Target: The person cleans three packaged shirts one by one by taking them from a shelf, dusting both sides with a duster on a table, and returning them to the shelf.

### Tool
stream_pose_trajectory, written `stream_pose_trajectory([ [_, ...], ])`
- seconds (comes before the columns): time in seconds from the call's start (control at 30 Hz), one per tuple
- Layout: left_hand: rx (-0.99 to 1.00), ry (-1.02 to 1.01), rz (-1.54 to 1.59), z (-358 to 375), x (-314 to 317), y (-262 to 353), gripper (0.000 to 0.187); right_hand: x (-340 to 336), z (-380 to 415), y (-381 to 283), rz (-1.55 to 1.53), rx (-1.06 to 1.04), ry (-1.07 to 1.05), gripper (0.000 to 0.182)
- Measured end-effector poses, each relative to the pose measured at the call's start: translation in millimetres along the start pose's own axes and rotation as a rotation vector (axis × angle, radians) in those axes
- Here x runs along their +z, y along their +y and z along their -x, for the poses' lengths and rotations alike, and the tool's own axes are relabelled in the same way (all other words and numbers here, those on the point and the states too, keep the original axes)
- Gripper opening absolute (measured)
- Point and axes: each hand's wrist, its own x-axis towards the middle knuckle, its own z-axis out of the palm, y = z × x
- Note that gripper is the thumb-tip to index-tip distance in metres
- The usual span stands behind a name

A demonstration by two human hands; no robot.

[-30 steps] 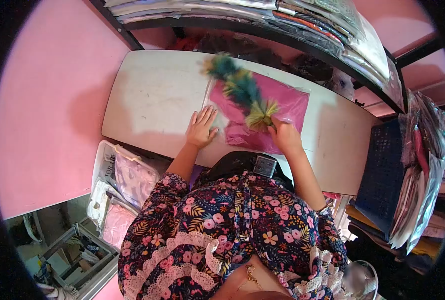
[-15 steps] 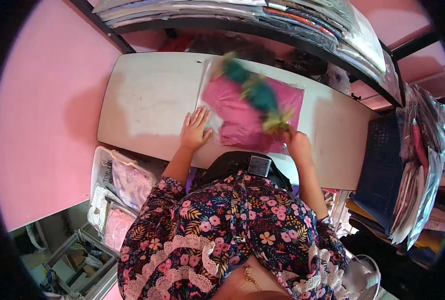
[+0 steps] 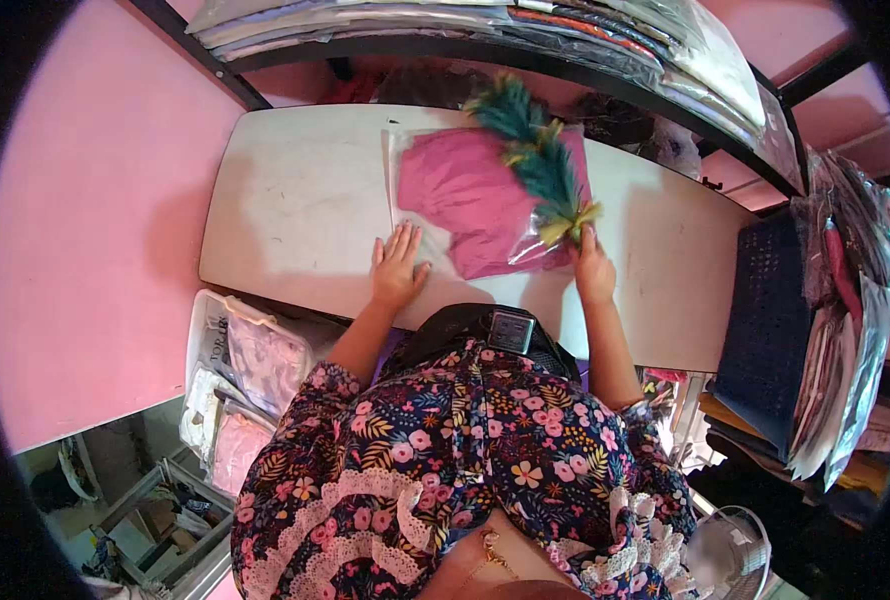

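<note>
I'm gripping the feather duster (image 3: 537, 160) handle in my right hand (image 3: 593, 270), left hand (image 3: 397, 268) spread flat pinning the slippery, soft bagged pink garment (image 3: 485, 200).

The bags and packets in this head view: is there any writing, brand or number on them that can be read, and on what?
Packet in the bin: dark printed letters, too blurred to read.
Small grey device at the person's waist: no legible marking.
Bagged pink garment and shelf packets: no text visible.

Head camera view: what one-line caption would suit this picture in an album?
A person's left hand lies flat on a bagged pink garment while the right hand holds a feather duster over it.
</note>
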Motion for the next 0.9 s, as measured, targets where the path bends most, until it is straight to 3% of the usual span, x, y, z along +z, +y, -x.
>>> stream_pose_trajectory([
  [0.1, -0.019, 0.029, 0.025, 8.9, -5.1, 18.8, 0.058, -39.3, -22.0, -29.7, -0.133, 0.052, 0.045, 0.049],
  [0.17, -0.062, 0.02, 0.078, -4.7, -6.7, 18.5, 0.053, -59.0, -14.4, -54.5, -0.101, 0.092, -0.236, 0.048],
  [0.3, -0.041, 0.126, 0.077, -37.6, -17.6, 11.1, 0.061, -70.1, 17.8, -75.8, -0.12, -0.129, -0.343, 0.043],
  [0.37, -0.026, -0.093, -0.111, -43.3, -13.8, -2.2, 0.069, -73.5, 13.8, -71.9, -0.107, -0.191, -0.365, 0.042],
  [0.43, 0.008, -0.056, -0.136, -39.4, -5.1, -12.7, 0.071, -78.9, -9.6, -49.9, 0.078, 0.137, -0.369, 0.049],
  [0.5, -0.015, -0.026, -0.116, -37.7, -0.7, -13.5, 0.07, -97.6, -21.9, -42.7, 0.139, 0.257, -0.287, 0.049],
  [0.57, -0.022, -0.016, -0.107, -33.9, -2.9, -12.6, 0.069, -102.1, -16.5, -47.4, 0.078, 0.176, -0.239, 0.047],
  [0.67, -0.031, -0.009, -0.098, -33.1, -6.6, -11.2, 0.069, -88.5, 6.9, -74.0, -0.009, -0.119, -0.421, 0.044],
  [0.7, -0.03, -0.007, -0.101, -33.1, -7.1, -11.8, 0.069, -83.9, 17.5, -77.2, -0.077, -0.204, -0.364, 0.043],
  [0.77, -0.028, -0.011, -0.106, -32.8, -7.7, -12.2, 0.069, -69.8, 22.9, -65.6, -0.058, -0.139, -0.381, 0.044],
  [0.9, -0.025, -0.008, -0.107, -33.2, -6.1, -12.0, 0.069, -47.8, 23.0, -17.8, -0.056, 0.254, -0.162, 0.049],
])
